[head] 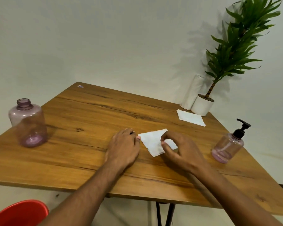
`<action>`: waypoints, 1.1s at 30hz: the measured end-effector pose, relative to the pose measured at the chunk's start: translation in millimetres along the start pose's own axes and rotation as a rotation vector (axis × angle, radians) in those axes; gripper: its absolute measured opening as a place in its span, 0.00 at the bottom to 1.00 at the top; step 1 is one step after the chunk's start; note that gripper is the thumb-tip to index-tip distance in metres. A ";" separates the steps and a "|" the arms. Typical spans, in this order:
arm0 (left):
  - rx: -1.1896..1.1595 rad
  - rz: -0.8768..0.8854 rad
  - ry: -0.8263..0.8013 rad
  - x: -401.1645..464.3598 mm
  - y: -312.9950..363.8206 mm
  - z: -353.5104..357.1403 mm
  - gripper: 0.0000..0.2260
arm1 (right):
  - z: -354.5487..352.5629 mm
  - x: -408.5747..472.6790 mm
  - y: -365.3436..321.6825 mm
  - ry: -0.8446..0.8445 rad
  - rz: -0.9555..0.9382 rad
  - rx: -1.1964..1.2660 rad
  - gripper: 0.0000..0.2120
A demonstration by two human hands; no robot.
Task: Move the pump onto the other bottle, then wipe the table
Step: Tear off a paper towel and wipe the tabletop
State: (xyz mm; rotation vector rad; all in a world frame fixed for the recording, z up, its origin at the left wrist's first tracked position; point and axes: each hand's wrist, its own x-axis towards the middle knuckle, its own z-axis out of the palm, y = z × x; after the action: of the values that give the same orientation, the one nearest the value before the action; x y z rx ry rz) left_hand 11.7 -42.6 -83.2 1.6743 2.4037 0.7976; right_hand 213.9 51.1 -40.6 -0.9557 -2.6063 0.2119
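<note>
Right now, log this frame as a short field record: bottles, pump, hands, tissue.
open bottle: table's left side, no pump
pump bottle: right side, black pump fitted
left hand: flat on table, fingertips at the tissue's edge
right hand: pinching folded tissue
spare tissue: near the plant pot
table: wooden

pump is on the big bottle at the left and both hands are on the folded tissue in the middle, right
Not quite. In the head view the pump sits on the smaller bottle at the right; the big bottle at the left is open-necked. The left hand and right hand are indeed on the folded tissue.
</note>
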 end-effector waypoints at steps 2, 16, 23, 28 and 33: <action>-0.001 0.003 -0.081 4.4 -1.5 -8.8 0.23 | 4.4 8.6 1.6 -0.069 0.055 -0.023 0.23; -0.080 -0.107 0.114 -14.6 -65.3 -36.5 0.21 | 47.0 47.8 -41.2 -0.508 -0.160 -0.146 0.25; 0.080 -0.046 0.081 -10.5 -67.4 -34.8 0.22 | 44.2 133.3 45.3 -0.448 0.308 -0.195 0.27; 0.079 -0.068 0.076 -8.7 -67.7 -31.4 0.22 | 60.1 101.3 -34.5 -0.444 0.033 -0.143 0.26; 0.056 -0.122 0.065 -9.5 -63.0 -33.7 0.25 | 73.2 86.7 -65.2 -0.471 -0.158 -0.116 0.25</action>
State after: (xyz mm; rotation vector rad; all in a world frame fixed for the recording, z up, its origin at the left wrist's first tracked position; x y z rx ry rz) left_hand -50.2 -79.3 -86.1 1.5254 2.5660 0.7840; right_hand 85.9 56.4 -67.5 -0.8069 -3.1405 0.2752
